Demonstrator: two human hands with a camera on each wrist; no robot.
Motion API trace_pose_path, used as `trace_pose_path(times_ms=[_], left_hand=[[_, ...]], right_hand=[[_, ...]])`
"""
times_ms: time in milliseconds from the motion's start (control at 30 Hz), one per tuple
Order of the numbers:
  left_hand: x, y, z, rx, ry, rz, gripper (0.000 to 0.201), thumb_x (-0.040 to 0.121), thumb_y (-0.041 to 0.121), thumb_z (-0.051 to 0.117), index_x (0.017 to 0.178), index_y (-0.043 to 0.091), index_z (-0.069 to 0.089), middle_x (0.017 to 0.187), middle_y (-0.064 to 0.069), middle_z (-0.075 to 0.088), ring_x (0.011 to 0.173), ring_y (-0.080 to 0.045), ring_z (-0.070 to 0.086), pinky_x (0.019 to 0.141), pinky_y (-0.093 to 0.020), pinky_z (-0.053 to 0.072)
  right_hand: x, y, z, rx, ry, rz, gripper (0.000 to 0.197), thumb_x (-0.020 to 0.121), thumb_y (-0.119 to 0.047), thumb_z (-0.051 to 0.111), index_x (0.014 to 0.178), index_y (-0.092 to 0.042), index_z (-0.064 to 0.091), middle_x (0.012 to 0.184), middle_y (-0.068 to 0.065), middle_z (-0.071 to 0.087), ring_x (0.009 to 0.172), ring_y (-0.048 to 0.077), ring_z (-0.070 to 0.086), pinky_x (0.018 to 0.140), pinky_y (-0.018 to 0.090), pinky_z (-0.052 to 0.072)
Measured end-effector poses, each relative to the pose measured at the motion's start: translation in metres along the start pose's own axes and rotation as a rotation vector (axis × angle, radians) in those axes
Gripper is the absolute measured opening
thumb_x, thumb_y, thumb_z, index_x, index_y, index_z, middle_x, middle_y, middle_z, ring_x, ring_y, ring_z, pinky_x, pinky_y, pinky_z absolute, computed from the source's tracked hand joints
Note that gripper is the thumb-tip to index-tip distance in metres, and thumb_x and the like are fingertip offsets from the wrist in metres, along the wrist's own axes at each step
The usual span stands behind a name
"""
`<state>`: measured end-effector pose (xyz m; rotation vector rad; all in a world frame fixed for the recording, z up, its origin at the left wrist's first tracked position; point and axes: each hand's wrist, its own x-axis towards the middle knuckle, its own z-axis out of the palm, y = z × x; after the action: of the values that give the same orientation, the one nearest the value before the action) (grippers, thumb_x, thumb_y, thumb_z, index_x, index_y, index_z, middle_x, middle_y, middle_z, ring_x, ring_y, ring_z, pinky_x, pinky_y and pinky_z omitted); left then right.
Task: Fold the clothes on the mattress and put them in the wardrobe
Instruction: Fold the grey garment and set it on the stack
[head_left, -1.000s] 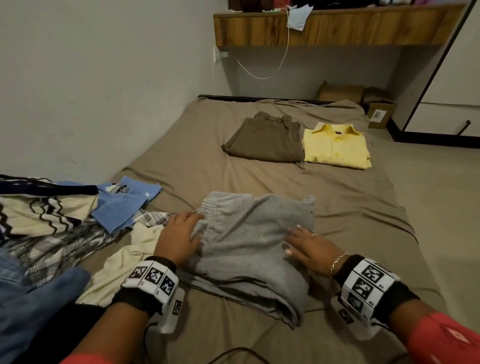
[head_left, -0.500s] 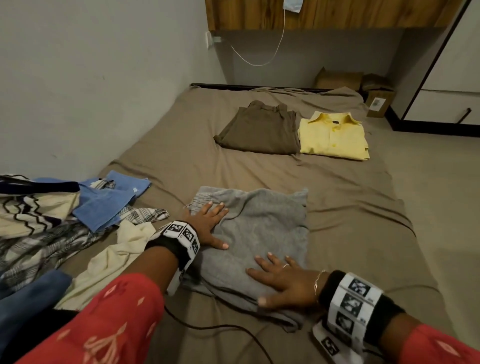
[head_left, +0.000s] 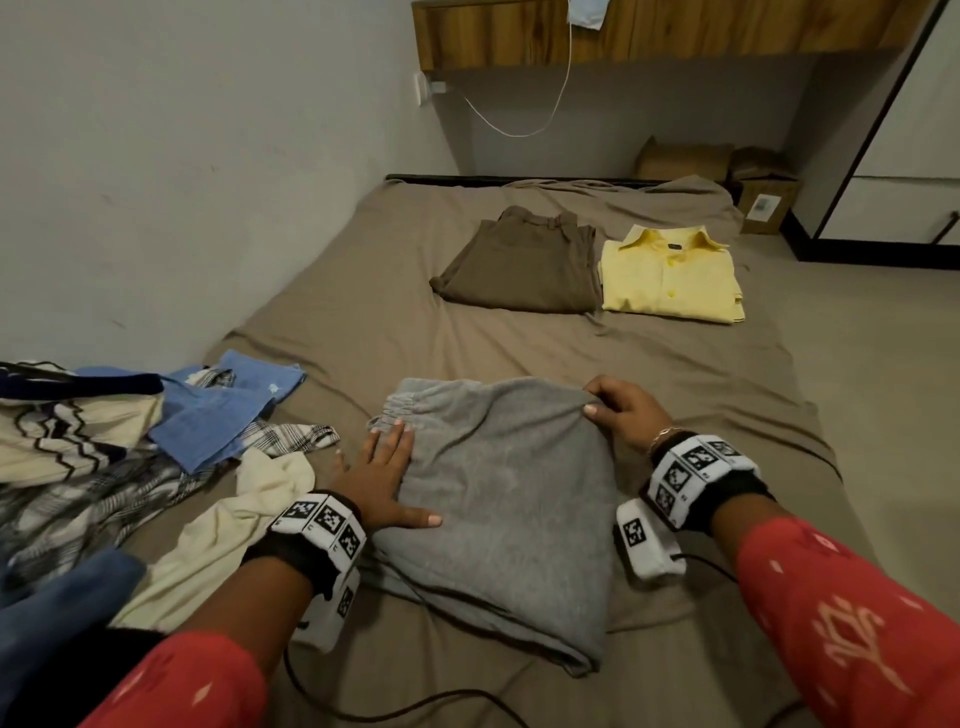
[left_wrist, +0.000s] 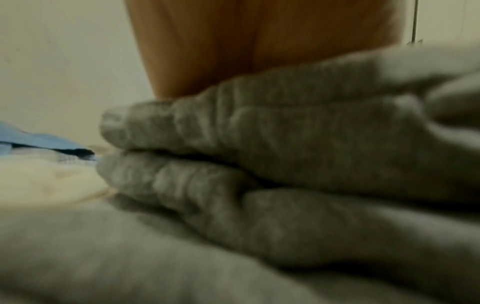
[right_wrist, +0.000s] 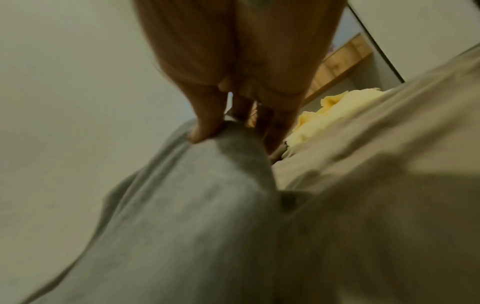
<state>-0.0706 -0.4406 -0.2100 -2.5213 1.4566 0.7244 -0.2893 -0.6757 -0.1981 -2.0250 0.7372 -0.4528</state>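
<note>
Folded grey sweatpants (head_left: 509, 499) lie on the brown-sheeted mattress (head_left: 675, 374) in front of me. My left hand (head_left: 387, 483) rests flat on their left side near the elastic waistband, fingers straight. My right hand (head_left: 618, 410) pinches the far right corner of the grey sweatpants (right_wrist: 197, 216), thumb on top and fingers (right_wrist: 275, 127) behind, lifting it slightly. The left wrist view shows stacked grey sweatpants folds (left_wrist: 285, 154) close up. Farther back lie folded brown trousers (head_left: 524, 265) and a folded yellow shirt (head_left: 672, 278).
A heap of unfolded clothes (head_left: 119, 452) lies at the left: blue, cream, plaid and zigzag-patterned pieces. The wall runs along the left. A wooden shelf (head_left: 649, 31) hangs above the bed head. Cardboard boxes (head_left: 763, 192) and a white wardrobe door (head_left: 904, 145) stand at the back right.
My right hand moved from the near edge of the sweatpants to their far right corner and pinched it. My left hand stayed flat on the left side.
</note>
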Motion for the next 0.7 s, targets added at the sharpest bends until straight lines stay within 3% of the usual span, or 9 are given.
trace_pose_path(times_ms=[67, 133, 200, 267, 300, 367, 433, 500, 700], left_hand=[[0.001, -0.006, 0.004, -0.046, 0.011, -0.059, 0.167, 0.002, 0.102, 0.009, 0.144, 0.02, -0.024, 0.153, -0.001, -0.027, 0.143, -0.026, -0.017, 0.111, -0.06, 0.001], [0.002, -0.011, 0.006, -0.138, 0.016, -0.099, 0.162, 0.013, 0.101, 0.02, 0.146, 0.019, -0.021, 0.155, -0.005, -0.021, 0.144, -0.027, -0.01, 0.114, -0.056, 0.005], [-0.002, -0.013, -0.002, -0.257, 0.094, -0.085, 0.137, 0.04, 0.092, 0.022, 0.149, 0.01, 0.007, 0.156, -0.014, 0.01, 0.142, -0.03, 0.017, 0.113, -0.045, 0.021], [0.004, -0.015, -0.017, -0.371, 0.277, -0.093, 0.092, 0.071, 0.079, 0.031, 0.123, 0.005, 0.049, 0.127, -0.021, 0.054, 0.116, -0.033, 0.052, 0.092, -0.036, 0.039], [0.013, -0.02, -0.024, -0.399, 0.374, -0.114, 0.068, 0.085, 0.065, 0.04, 0.108, 0.003, 0.056, 0.11, -0.021, 0.061, 0.104, -0.033, 0.058, 0.082, -0.035, 0.041], [0.03, -0.024, -0.039, -0.416, 0.42, -0.143, 0.044, 0.094, 0.043, 0.046, 0.093, 0.0, 0.058, 0.097, -0.02, 0.063, 0.096, -0.032, 0.06, 0.075, -0.034, 0.04], [0.044, -0.023, -0.046, -0.399, 0.3, -0.163, 0.037, 0.093, 0.038, 0.052, 0.074, 0.006, 0.052, 0.084, -0.017, 0.059, 0.087, -0.028, 0.058, 0.071, -0.032, 0.038], [0.054, -0.019, -0.05, -0.322, 0.196, -0.159, 0.041, 0.091, 0.032, 0.057, 0.06, 0.012, 0.04, 0.067, -0.01, 0.049, 0.076, -0.022, 0.05, 0.065, -0.028, 0.032], [0.05, -0.038, -0.086, -0.241, 0.319, -0.157, 0.046, 0.093, 0.023, 0.056, 0.054, 0.011, 0.034, 0.055, -0.012, 0.04, 0.053, -0.023, 0.042, 0.051, -0.031, 0.028]], right_hand=[[0.004, 0.006, -0.007, 0.126, -0.071, -0.007, 0.022, 0.09, 0.0, 0.053, 0.078, -0.018, 0.05, 0.077, 0.0, 0.052, 0.069, 0.002, 0.053, 0.063, 0.015, 0.041], [0.013, 0.016, -0.003, 0.029, -0.119, 0.035, 0.01, 0.088, -0.015, 0.053, 0.08, -0.019, 0.049, 0.08, 0.004, 0.053, 0.074, 0.007, 0.052, 0.07, 0.024, 0.041], [0.018, 0.024, 0.002, -0.086, -0.138, 0.079, 0.006, 0.09, -0.017, 0.051, 0.085, -0.017, 0.049, 0.089, 0.01, 0.055, 0.086, 0.018, 0.051, 0.077, 0.031, 0.039], [0.02, 0.024, 0.0, -0.093, -0.155, 0.084, 0.004, 0.091, -0.017, 0.053, 0.087, -0.018, 0.051, 0.094, 0.011, 0.057, 0.09, 0.021, 0.052, 0.083, 0.035, 0.041], [0.02, 0.021, -0.003, -0.06, -0.172, 0.067, 0.003, 0.09, -0.02, 0.055, 0.088, -0.019, 0.054, 0.095, 0.011, 0.059, 0.09, 0.021, 0.054, 0.085, 0.036, 0.043], [0.016, 0.015, -0.008, 0.029, -0.207, 0.013, 0.005, 0.089, -0.017, 0.058, 0.094, -0.015, 0.059, 0.097, 0.007, 0.061, 0.091, 0.013, 0.057, 0.088, 0.029, 0.044], [0.013, 0.009, -0.011, 0.034, -0.25, -0.035, 0.013, 0.089, -0.01, 0.059, 0.102, -0.009, 0.06, 0.099, 0.0, 0.061, 0.087, -0.006, 0.057, 0.083, 0.009, 0.042], [0.012, 0.006, -0.011, -0.055, -0.315, -0.06, 0.019, 0.089, -0.005, 0.057, 0.108, -0.005, 0.06, 0.101, 0.002, 0.061, 0.088, -0.004, 0.056, 0.076, 0.002, 0.04], [0.029, 0.005, -0.007, -0.404, -0.361, -0.074, 0.023, 0.095, -0.02, 0.049, 0.11, -0.004, 0.055, 0.109, 0.014, 0.061, 0.101, 0.027, 0.055, 0.084, 0.032, 0.039]])
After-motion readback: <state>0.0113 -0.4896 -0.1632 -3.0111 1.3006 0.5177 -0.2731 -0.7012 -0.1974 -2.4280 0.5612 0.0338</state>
